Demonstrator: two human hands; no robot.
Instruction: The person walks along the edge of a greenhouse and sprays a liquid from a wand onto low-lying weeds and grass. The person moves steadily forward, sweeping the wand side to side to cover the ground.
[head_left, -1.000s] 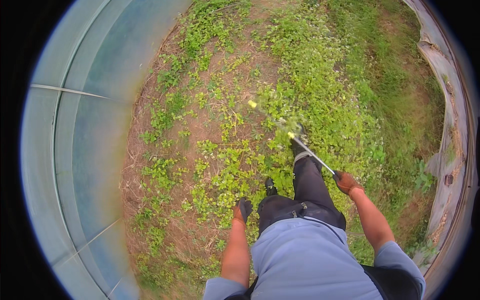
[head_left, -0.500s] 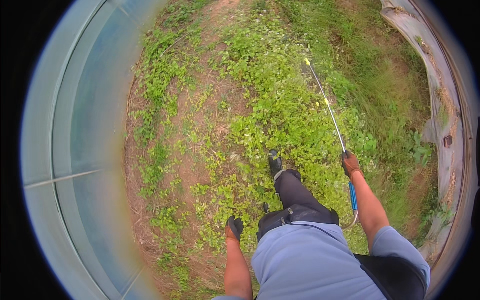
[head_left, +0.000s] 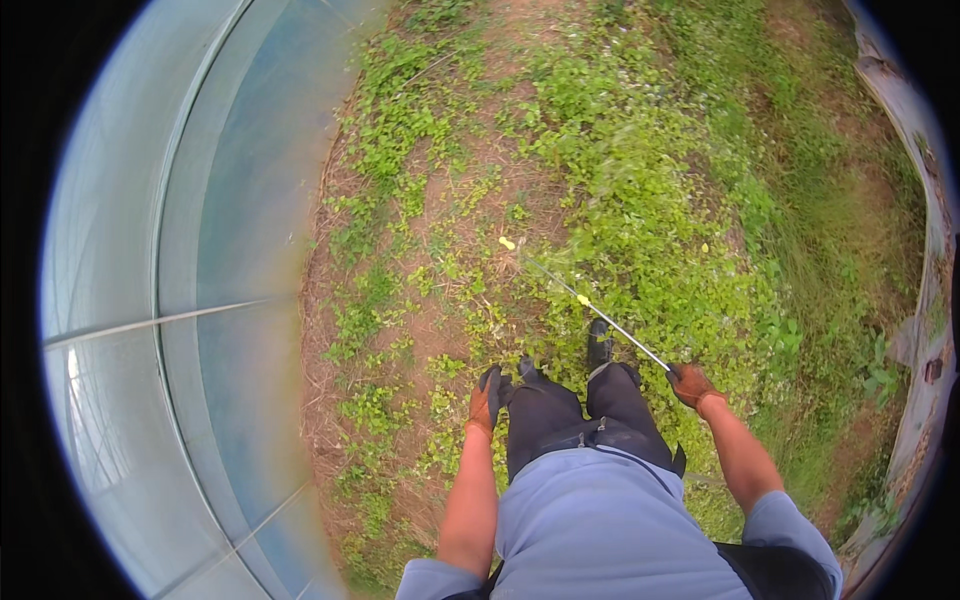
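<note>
Gripping one spray wand (head_left: 590,305), right hand (head_left: 692,384); left hand (head_left: 487,399) empty.

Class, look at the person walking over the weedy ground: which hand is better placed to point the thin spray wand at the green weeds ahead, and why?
Right. The right hand already grips the wand, which points at the weeds. The left hand hangs beside the leg, apparently empty.

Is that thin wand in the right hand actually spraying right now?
Cannot tell. The right hand grips the wand, whose yellow tip points over the weeds; no spray shows clearly.
</note>
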